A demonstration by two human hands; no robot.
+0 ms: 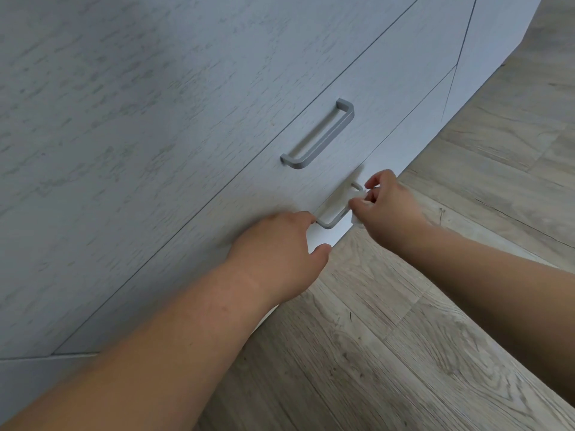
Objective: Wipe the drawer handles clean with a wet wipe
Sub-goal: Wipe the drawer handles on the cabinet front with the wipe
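At lower handle (326, 224): R hand (389, 206) grips wipe (357, 220), L hand (280, 247) fingers loose.

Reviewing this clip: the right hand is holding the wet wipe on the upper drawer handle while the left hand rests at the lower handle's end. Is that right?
Not quite. The head view shows the right hand holding the wet wipe on the lower handle, not the upper handle, which nothing touches. The left hand does rest at the lower handle's end.

Upper handle (317, 135) above lower handle (329, 217) (same front)
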